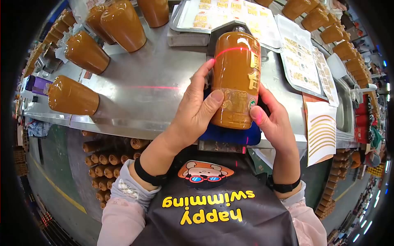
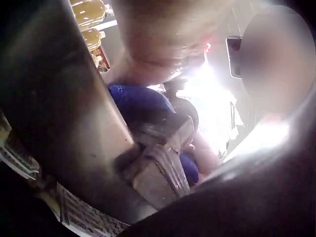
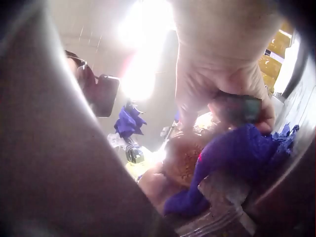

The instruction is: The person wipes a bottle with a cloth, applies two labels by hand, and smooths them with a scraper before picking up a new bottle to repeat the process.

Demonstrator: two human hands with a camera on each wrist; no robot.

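A brown glossy bottle (image 1: pixel 234 69) with gold lettering down its right side lies in a holder with a blue cloth (image 1: pixel 213 135), its neck pointing away. My left hand (image 1: pixel 197 102) holds the bottle's left side, thumb pressed on a clear label patch near its base. My right hand (image 1: pixel 275 119) grips the lower right side, thumb by a small green mark. A red laser line crosses the bottle's upper part. In the right wrist view, my right hand (image 3: pixel 222 64) is at the bottle's base (image 3: pixel 182 158) above blue cloth (image 3: pixel 232 153).
Several brown bottles (image 1: pixel 74 96) stand at the left of the metal table (image 1: pixel 139 110). Sheets of gold stickers (image 1: pixel 301 65) lie behind and to the right, beside a white sheet with curved gold strips (image 1: pixel 321 133). A sink (image 1: pixel 344 106) is at the far right.
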